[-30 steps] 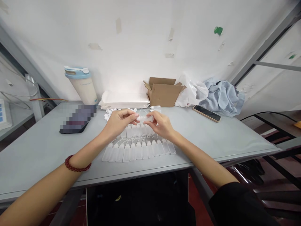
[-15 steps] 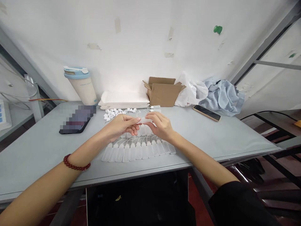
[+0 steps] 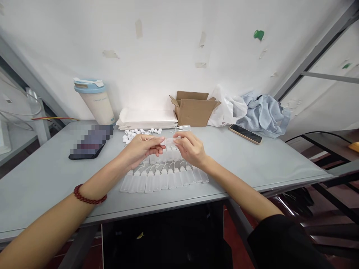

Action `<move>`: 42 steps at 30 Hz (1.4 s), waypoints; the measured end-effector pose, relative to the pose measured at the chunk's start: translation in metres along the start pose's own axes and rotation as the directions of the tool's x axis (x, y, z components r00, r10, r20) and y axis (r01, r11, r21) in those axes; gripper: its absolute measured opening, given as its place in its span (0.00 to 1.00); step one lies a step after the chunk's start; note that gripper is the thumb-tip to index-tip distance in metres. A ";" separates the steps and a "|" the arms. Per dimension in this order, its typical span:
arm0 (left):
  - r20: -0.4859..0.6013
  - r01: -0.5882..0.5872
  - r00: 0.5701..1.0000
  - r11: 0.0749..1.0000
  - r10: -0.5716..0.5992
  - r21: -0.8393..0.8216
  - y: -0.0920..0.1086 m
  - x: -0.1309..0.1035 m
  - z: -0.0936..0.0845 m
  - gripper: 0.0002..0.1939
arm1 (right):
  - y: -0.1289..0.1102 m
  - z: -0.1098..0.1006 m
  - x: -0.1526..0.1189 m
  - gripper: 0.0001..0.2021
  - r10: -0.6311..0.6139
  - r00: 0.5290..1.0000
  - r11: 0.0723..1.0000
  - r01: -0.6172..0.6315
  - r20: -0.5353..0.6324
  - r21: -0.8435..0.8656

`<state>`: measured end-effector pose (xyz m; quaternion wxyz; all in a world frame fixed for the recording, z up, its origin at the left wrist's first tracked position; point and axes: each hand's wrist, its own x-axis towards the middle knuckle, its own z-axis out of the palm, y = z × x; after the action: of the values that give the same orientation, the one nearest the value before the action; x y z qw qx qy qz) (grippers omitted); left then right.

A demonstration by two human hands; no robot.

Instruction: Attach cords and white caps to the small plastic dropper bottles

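A small translucent plastic bottle [image 3: 169,141] is held level between both hands, above the table. My left hand [image 3: 144,150] pinches its left end between thumb and fingers. Closed on the right end are the fingertips of my right hand [image 3: 191,148]. Fingers cover both ends, so the cap or nozzle cannot be made out. Below the hands, a front row of similar bottles [image 3: 165,180] with thin curved white tubes lies side by side on the table. Behind it a second row of bottles [image 3: 168,155] is partly hidden by my hands. Loose white caps [image 3: 143,132] are heaped beyond my left hand.
Along the wall stand a tumbler [image 3: 95,102], flat white cardboard [image 3: 148,118], an open brown box [image 3: 196,112], a white plastic bag [image 3: 226,108] and a blue cloth [image 3: 260,114]. One phone [image 3: 89,144] lies left, another phone [image 3: 245,134] right. The grey table [image 3: 252,164] has its edge nearby.
Both hands keep their hold on the bottle, and their fingers have shifted slightly. The thin white tip that showed above my left thumb is out of sight. The view has shifted a little.
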<state>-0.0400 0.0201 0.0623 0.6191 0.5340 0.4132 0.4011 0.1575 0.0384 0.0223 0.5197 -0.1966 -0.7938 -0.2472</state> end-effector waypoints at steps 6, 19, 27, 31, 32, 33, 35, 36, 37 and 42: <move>-0.002 0.019 1.000 1.000 -0.019 -0.009 -0.004 0.003 -0.003 0.14 | 0.001 0.000 -0.002 0.09 0.048 0.995 0.999 -0.048 0.085 -0.003; -0.068 -0.144 0.983 0.941 0.173 0.307 -0.002 0.000 -0.001 0.17 | 0.007 0.003 -0.007 0.02 0.100 0.991 0.986 -0.111 0.092 0.123; 0.071 -0.093 0.995 0.962 0.077 0.258 -0.005 0.003 -0.004 0.21 | 0.007 0.003 -0.008 0.02 0.132 0.985 0.976 -0.149 0.114 0.158; 0.097 -0.235 0.972 0.882 0.214 0.409 0.000 -0.002 -0.001 0.15 | 0.007 0.003 -0.011 0.04 0.145 0.976 0.962 -0.178 0.162 0.207; 0.094 -0.271 0.962 0.852 0.256 0.448 0.001 -0.003 0.001 0.13 | 0.006 0.003 -0.012 0.05 0.149 0.974 0.958 -0.186 0.172 0.220; 0.089 -0.303 0.950 0.820 0.298 0.485 0.002 -0.005 0.003 0.12 | 0.006 0.004 -0.012 0.05 0.157 0.971 0.952 -0.197 0.180 0.235; 0.071 -0.352 0.924 0.762 0.376 0.544 0.002 -0.008 0.006 0.11 | 0.005 0.004 -0.013 0.06 0.188 0.960 0.934 -0.240 0.207 0.265; 0.060 -0.368 0.912 0.742 0.407 0.560 0.002 -0.009 0.007 0.11 | 0.004 0.004 -0.013 0.06 0.209 0.951 0.922 -0.268 0.226 0.278; 0.048 -0.377 0.903 0.733 0.428 0.566 0.001 -0.010 0.008 0.11 | 0.004 0.003 -0.013 0.07 0.229 0.943 0.911 -0.295 0.243 0.287; 0.052 -0.323 0.934 0.774 0.353 0.544 0.001 -0.007 0.005 0.15 | 0.004 0.003 -0.010 0.06 0.234 0.949 0.922 -0.286 0.212 0.262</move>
<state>-0.0382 0.0120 0.0648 0.3482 0.7419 0.4235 0.3858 0.1615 0.0426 0.0123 0.4987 -0.2436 -0.8309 -0.0386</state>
